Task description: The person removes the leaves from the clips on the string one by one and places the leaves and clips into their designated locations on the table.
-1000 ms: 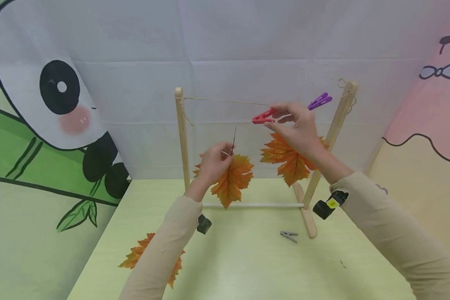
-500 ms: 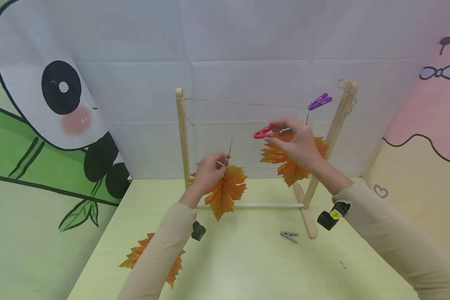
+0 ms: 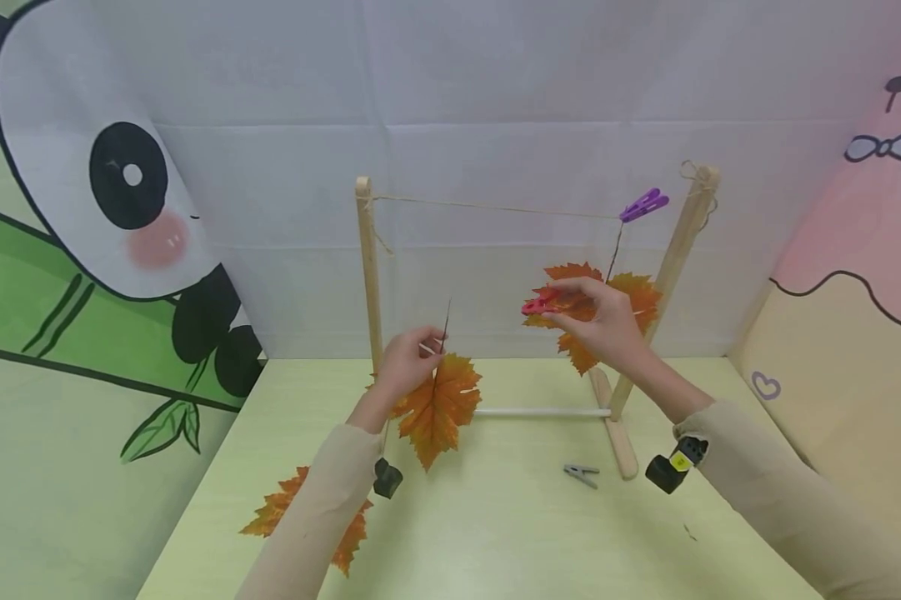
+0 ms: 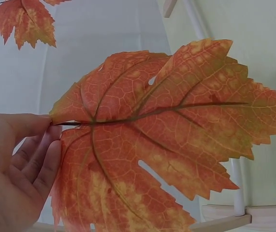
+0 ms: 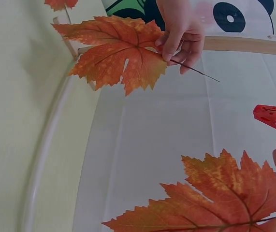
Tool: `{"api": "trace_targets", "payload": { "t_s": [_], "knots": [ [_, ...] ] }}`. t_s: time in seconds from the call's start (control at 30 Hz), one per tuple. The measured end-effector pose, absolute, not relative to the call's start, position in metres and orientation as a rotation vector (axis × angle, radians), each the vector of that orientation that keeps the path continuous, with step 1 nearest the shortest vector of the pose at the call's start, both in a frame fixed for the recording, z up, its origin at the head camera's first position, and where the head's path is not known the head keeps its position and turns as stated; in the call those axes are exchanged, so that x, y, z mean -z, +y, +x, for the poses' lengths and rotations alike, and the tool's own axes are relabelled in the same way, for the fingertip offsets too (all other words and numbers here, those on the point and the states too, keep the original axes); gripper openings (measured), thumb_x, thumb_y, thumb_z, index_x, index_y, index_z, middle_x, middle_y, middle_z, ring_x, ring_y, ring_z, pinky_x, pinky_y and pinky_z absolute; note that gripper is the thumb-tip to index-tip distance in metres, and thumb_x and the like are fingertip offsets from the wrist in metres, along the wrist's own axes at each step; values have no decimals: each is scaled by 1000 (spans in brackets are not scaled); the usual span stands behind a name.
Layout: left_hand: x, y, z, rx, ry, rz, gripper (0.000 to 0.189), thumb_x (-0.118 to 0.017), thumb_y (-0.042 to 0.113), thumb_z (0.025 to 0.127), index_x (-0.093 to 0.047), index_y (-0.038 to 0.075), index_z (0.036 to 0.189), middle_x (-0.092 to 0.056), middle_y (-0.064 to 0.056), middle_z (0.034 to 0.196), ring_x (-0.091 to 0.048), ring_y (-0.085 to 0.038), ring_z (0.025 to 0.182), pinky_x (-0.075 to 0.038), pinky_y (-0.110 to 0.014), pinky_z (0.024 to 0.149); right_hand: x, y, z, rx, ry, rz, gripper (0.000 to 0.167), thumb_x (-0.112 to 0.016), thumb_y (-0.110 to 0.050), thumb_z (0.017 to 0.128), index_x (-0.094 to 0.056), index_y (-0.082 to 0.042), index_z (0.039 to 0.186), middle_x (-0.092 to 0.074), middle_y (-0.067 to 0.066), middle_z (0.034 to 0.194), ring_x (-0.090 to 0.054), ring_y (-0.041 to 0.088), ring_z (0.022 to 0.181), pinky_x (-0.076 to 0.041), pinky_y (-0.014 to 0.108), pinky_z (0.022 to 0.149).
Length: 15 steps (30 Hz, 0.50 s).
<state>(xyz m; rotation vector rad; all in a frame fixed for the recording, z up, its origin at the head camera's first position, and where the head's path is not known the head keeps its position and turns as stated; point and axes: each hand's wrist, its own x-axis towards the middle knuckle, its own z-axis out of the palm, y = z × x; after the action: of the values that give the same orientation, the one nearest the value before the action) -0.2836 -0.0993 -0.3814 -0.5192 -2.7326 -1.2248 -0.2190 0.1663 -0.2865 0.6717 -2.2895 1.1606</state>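
My left hand [image 3: 408, 364] pinches the thin dark stem of an orange maple leaf [image 3: 438, 408], its blade hanging below the fingers. In the left wrist view that leaf [image 4: 176, 116] spreads wide beside thumb and fingertips. Between right thumb and fingers, my right hand [image 3: 603, 321] holds a red clothespin [image 3: 538, 305]; the right wrist view shows the clothespin [image 5: 268, 115] too. Behind this hand another maple leaf [image 3: 633, 296] hangs by its stem from a purple clothespin [image 3: 643, 204] on the string [image 3: 495, 207]. The right hand partly covers that hanging leaf.
Two wooden posts [image 3: 367, 267] carry the string, with a white rod [image 3: 540, 412] low between them. A grey clothespin [image 3: 581, 474] lies on the table [image 3: 495, 533] near the right foot. Another leaf [image 3: 276, 504] lies at left, partly under my left sleeve.
Both hands have come down from near the string: the left with its leaf, also a little leftward, and the right with the red clothespin. The hanging leaf stays in place.
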Motion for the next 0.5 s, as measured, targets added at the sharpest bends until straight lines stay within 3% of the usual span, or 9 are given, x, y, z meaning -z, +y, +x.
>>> {"api": "trace_targets", "payload": {
  "t_s": [0.37,0.5],
  "knots": [
    [402,-113,-278,1299,-2751,-482,22,-61,0,82,-63,4,103,-63,-5,82,-60,-19,72,-52,-31,65,349,189,-235,-1265,-2364,582,38,-73,-9,74,-62,-1,109,-66,13,93,-63,18,71,-48,18,57],
    [407,-118,-276,1315,-2765,-469,22,-62,1,81,-63,3,103,-63,-6,82,-61,-19,70,-52,-30,61,364,194,-232,-1257,-2385,557,37,-74,-12,74,-63,-3,108,-66,10,91,-61,16,71,-49,19,60]
  ]
}}
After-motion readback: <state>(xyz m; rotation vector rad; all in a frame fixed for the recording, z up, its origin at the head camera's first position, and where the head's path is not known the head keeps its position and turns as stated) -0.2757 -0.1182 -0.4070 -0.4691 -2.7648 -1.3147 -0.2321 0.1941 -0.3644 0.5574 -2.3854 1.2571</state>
